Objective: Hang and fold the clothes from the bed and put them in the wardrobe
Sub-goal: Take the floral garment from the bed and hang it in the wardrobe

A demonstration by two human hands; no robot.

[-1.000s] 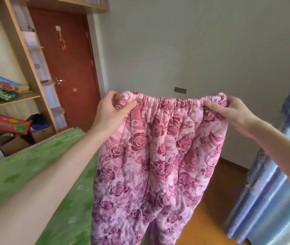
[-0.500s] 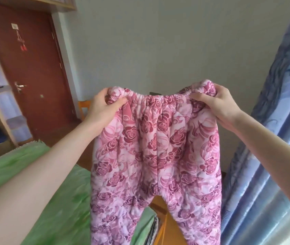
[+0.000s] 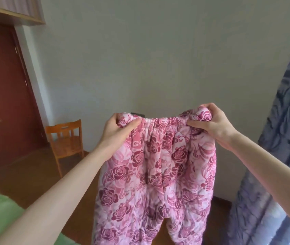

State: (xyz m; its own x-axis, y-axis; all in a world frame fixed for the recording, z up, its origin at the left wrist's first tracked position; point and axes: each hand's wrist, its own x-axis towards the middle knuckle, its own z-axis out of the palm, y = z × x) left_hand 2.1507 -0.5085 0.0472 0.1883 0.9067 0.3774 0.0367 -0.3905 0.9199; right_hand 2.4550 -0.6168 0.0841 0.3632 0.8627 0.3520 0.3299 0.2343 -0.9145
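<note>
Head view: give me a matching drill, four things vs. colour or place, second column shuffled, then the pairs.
Things:
1. pants
2. chair
3. door
4. curtain

Descriptions:
A. dark red, far left
B. blue-grey, along the right edge
C. pink rose print, held up by the waistband in both hands
D. orange wood, on the floor by the wall

Pairs: 1-C, 2-D, 3-A, 4-B
</note>
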